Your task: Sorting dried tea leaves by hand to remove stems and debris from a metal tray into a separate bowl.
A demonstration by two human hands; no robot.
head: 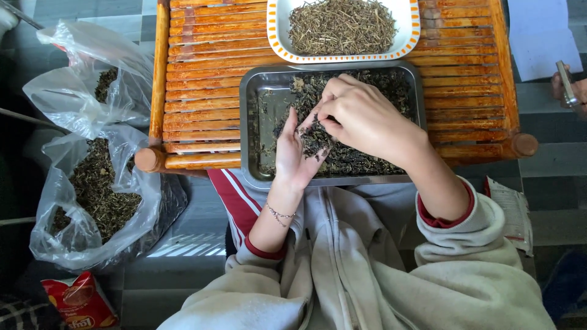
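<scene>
A steel tray (255,116) of dark dried tea leaves (361,156) rests on a slatted wooden stool (202,91) in front of me. My left hand (293,156) lies palm up over the tray with a small heap of leaves on it. My right hand (361,116) is above the tray, its fingertips pinched on leaves at the left palm. Behind the tray stands a white dish with an orange rim (275,27) holding pale dry stems (342,24).
Two clear plastic bags (92,183) of dark leaves stand on the floor at the left. A red packet (79,302) lies at the lower left. Another person's hand (568,88) holding a metal object shows at the right edge. Paper (510,211) lies by my right sleeve.
</scene>
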